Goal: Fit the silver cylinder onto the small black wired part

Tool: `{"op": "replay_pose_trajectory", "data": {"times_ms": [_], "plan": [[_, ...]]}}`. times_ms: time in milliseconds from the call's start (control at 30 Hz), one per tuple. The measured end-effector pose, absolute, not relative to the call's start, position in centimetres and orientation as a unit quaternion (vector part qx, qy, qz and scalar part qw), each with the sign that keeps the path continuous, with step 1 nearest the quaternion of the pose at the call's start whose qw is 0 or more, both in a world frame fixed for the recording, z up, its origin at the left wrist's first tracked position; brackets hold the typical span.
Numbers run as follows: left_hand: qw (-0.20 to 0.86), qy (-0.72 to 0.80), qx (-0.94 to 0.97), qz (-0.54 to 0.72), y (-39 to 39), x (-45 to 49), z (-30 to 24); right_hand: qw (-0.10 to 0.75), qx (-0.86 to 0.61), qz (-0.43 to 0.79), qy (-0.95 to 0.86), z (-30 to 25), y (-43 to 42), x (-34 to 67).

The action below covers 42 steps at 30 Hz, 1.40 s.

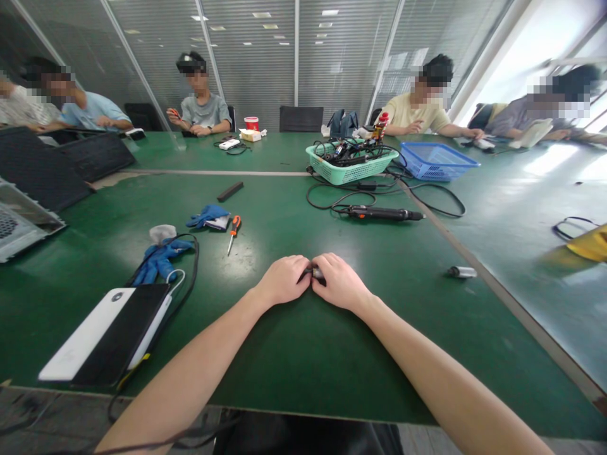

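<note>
My left hand (284,279) and my right hand (342,282) meet low over the green table (284,354), fingers curled and closed. Between them they grip a small metal and black part (317,273), mostly covered by the fingers, so its kind does not show. An orange-handled screwdriver (234,231) lies to the left beyond my left hand. Off to the right of my right hand lies a small silver cylinder with a black end (461,272). A black electric screwdriver (386,213) with its cable rests farther back.
A phone-like white and black slab (99,338), cables and blue gloves (164,259) lie at left. Toward the back stand a green basket (351,172) of tools and a blue basket (436,164). A black bar (230,191) lies mid-table. Several people sit around the table.
</note>
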<state>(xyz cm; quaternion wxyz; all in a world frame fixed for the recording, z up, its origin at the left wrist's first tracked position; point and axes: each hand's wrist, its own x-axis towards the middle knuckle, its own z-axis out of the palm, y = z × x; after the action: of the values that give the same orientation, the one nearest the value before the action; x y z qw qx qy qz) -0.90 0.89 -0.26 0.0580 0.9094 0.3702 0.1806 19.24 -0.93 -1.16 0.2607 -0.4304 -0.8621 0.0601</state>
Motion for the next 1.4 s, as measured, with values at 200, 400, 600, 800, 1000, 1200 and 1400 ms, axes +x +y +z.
{"op": "replay_pose_trajectory", "data": {"times_ms": [200, 400, 600, 800, 1000, 1200, 1400], "plan": [[0.068, 0.351, 0.915, 0.187, 0.87, -0.93, -0.45, 0.244, -0.444, 0.034, -0.861, -1.03, -1.22, 19.21], [0.087, 0.339, 0.918, 0.188, 0.84, -0.99, -0.42, 0.236, -0.452, 0.021, -0.860, -0.94, -1.47, 19.20], [0.088, 0.333, 0.921, 0.183, 0.77, -0.99, -0.34, 0.229, -0.463, 0.004, -0.857, -0.90, -1.62, 19.04], [0.079, 0.323, 0.927, 0.174, 0.68, -0.95, -0.20, 0.224, -0.475, -0.012, -0.851, -0.90, -1.82, 18.77], [0.077, 0.316, 0.929, 0.174, 0.68, -0.94, -0.15, 0.224, -0.480, -0.011, -0.848, -0.92, -1.83, 18.74], [0.076, 0.315, 0.930, 0.173, 0.78, -0.96, -0.44, 0.220, -0.481, -0.004, -0.849, -0.95, -1.77, 18.77], [0.080, 0.308, 0.932, 0.176, 0.86, -1.02, -0.57, 0.219, -0.477, -0.006, -0.851, -1.00, -1.82, 18.89]]}}
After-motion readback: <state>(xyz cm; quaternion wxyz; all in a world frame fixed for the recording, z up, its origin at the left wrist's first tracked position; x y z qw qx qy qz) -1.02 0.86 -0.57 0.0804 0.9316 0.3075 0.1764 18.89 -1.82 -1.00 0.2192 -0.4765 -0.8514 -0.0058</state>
